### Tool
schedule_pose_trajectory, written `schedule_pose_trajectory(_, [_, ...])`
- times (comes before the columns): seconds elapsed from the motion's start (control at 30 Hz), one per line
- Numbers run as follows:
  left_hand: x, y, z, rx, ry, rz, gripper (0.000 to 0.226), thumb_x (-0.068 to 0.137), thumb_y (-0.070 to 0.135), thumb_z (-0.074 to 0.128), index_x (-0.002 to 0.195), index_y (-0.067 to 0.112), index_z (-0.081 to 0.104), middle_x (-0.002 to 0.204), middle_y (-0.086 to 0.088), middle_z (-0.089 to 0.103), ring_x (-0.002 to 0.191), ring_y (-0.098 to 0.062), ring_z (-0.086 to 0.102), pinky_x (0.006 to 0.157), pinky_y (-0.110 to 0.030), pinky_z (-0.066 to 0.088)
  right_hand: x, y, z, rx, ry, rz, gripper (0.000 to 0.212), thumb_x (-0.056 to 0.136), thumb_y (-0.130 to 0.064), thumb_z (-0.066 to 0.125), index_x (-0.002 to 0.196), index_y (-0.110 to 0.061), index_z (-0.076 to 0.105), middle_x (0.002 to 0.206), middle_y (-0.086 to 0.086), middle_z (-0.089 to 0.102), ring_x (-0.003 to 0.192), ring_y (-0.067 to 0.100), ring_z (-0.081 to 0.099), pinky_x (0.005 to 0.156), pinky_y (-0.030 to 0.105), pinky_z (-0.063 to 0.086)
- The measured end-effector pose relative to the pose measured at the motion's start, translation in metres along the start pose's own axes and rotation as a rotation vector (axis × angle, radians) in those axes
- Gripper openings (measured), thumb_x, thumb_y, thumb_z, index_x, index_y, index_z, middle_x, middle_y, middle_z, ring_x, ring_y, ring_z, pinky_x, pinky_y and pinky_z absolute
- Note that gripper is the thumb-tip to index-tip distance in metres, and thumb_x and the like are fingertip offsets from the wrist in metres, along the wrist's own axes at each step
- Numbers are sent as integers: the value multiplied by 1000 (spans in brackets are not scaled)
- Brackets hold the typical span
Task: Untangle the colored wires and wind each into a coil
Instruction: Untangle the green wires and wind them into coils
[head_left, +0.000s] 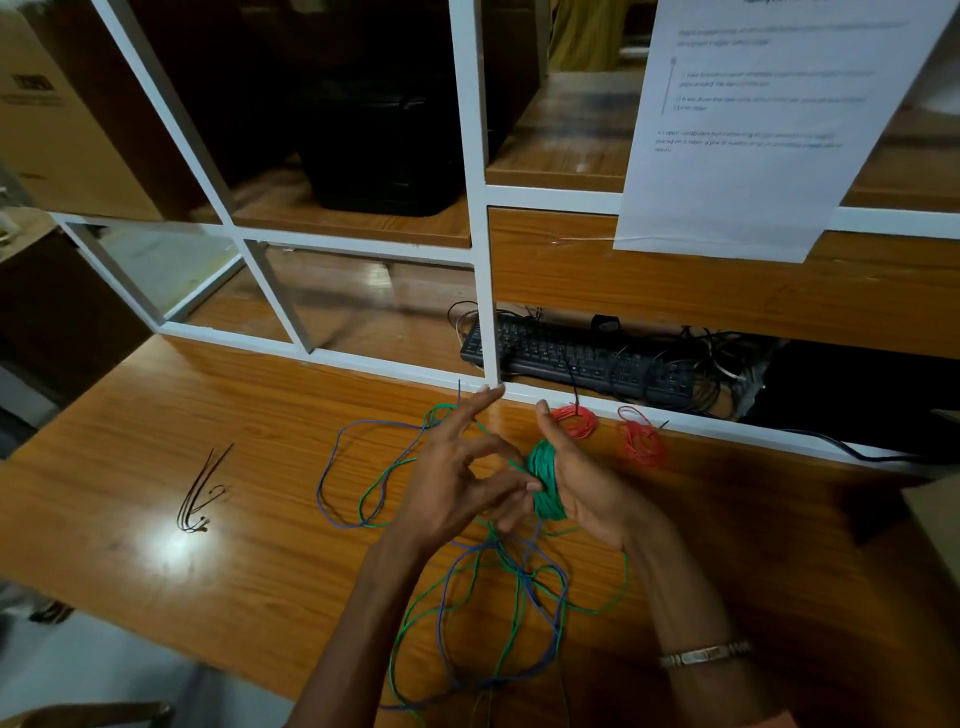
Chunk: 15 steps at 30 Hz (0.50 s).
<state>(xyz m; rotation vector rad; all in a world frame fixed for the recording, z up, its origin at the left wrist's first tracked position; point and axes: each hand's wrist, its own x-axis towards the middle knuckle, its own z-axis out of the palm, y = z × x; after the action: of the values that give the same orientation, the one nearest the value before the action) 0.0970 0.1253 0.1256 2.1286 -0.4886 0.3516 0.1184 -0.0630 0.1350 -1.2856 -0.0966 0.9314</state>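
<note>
**Green wire half coiled between the hands**

A green coil (545, 483) is sitting wrapped around the palm of the right hand (587, 483), whose fingers are stretching up straight beside it. The left hand (457, 478) is pinching the green wire (395, 467) just beside the coil, with its index finger pointing away. Loose green wire is trailing over the table (156, 415), tangling with a blue wire (332, 452) in loops to the left and below the wrists. Two red coils (576, 421) (641, 441) are lying near the white frame (483, 208). Thin dark ties (200, 493) are lying well apart to the left. A keyboard (576, 353) is resting behind the frame.
</note>
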Motion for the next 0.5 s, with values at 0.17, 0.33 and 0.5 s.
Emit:
schedule_pose_trajectory(0.17, [-4, -11, -6, -28, 11, -79, 48, 62, 53, 95, 94, 24, 73, 163, 6, 40, 151, -7, 35, 116, -33, 38, -3, 0, -2, -150, -339, 118, 121, 87, -90, 13, 91, 18, 66, 88, 36, 69, 58, 34, 67, 49, 32, 56])
schedule_pose_trajectory(0.33, [-8, -26, 2, -136, 93, -166, 43, 83, 56, 75, 100, 17, 69, 148, 0, 57, 141, -14, 50, 112, -38, 43, -13, -4, -8, 67, -776, 17, 118, 85, -91, 21, 97, 15, 71, 68, 18, 73, 45, 18, 68, 35, 20, 48])
schedule_pose_trajectory(0.5, [-23, -42, 20, -160, 122, -314, 61, 96, 75, 50, 105, 17, 69, 130, -7, 67, 135, -8, 55, 107, -49, 46, -20, -15, -27, 631, -902, -535, 108, 99, -75, 15, 112, 20, 64, 77, 22, 75, 54, 26, 68, 63, 30, 54])
